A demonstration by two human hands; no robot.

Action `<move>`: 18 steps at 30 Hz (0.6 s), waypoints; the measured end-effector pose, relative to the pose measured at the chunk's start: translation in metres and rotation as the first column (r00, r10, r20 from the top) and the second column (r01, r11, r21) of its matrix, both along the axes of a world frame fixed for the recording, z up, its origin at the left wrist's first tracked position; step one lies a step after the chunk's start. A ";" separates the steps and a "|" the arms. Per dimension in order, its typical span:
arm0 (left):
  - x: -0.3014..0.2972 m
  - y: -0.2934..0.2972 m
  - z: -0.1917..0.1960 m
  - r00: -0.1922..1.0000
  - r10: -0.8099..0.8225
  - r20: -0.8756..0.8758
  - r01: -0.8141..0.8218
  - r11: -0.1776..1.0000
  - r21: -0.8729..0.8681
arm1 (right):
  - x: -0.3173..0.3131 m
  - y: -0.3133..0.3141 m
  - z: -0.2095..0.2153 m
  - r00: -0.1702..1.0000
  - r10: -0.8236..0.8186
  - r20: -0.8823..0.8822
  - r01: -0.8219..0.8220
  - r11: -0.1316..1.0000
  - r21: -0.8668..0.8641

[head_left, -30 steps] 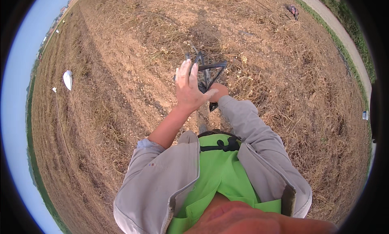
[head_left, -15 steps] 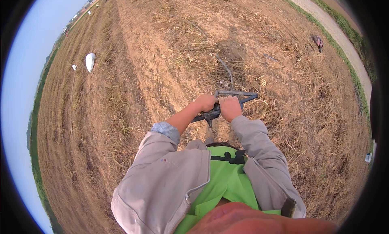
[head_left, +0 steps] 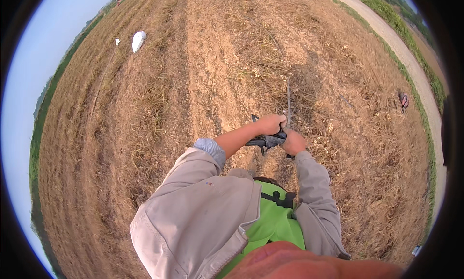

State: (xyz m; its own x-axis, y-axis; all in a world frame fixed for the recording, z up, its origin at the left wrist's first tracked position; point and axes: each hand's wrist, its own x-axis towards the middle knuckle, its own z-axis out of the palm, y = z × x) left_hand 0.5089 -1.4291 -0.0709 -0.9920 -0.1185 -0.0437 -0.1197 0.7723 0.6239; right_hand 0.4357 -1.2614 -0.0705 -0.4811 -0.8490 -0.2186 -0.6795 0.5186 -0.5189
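Observation:
My left hand is closed on a dark metal frame with several bars, held in front of my waist. My right hand grips the same frame on its right side, close to my left hand. The frame looks like a folding stool, but my hands cover much of it. A long, thin grey strap or cord runs from beside my hands away over the dry plants. Whether it is fastened to the frame is hidden by my fingers.
Dry pulled plants with pale pods lie in rows on brown soil. A white sack stands at the far left. A dark reddish object lies at the right, near a pale road edged with grass.
The frame has turned in my hands and its wide outline now looks narrower. The strap has gone from curved to straighter. My view has swung, so the sack sits farther right.

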 end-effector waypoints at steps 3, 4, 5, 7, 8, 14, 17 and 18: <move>-0.001 -0.011 -0.002 1.000 0.019 0.020 -0.020 0.999 0.047 | 0.005 -0.004 -0.008 0.992 -0.043 0.123 0.064 0.982 -0.178; -0.001 -0.014 -0.003 1.000 0.007 0.028 -0.009 0.998 0.062 | 0.007 -0.006 -0.013 0.990 -0.039 0.136 0.068 0.974 -0.215; -0.002 -0.018 -0.005 1.000 -0.005 0.027 0.003 0.997 0.078 | 0.007 -0.008 -0.017 0.986 -0.033 0.166 0.072 0.969 -0.238; -0.001 -0.023 -0.008 0.999 -0.049 -0.023 0.050 0.999 0.012 | 0.004 -0.011 -0.023 0.983 -0.038 0.180 0.074 0.978 -0.196; -0.001 -0.024 -0.009 0.997 -0.072 -0.039 0.071 0.997 -0.029 | 0.003 -0.012 -0.025 0.980 -0.042 0.196 0.075 0.983 -0.167; -0.002 -0.034 0.014 0.996 -0.068 0.063 0.073 0.994 -0.080 | 0.000 -0.018 -0.011 0.987 -0.064 0.151 0.076 0.994 -0.076; -0.003 -0.048 0.043 0.984 -0.153 0.096 0.164 0.979 -0.123 | 0.004 -0.024 0.005 0.994 -0.106 0.039 0.110 0.989 -0.103; 0.001 -0.055 0.052 0.982 -0.188 0.022 0.189 0.969 -0.159 | 0.005 -0.028 0.011 0.995 -0.100 0.018 0.101 0.984 -0.148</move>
State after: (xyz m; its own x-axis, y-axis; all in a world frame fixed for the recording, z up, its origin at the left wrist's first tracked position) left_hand 0.5103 -1.4844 -0.0185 -0.9968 0.0647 -0.0464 0.0337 0.8709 0.4903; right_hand 0.4411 -1.2895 -0.0598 -0.5639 -0.8199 -0.0991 -0.6220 0.5006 -0.6021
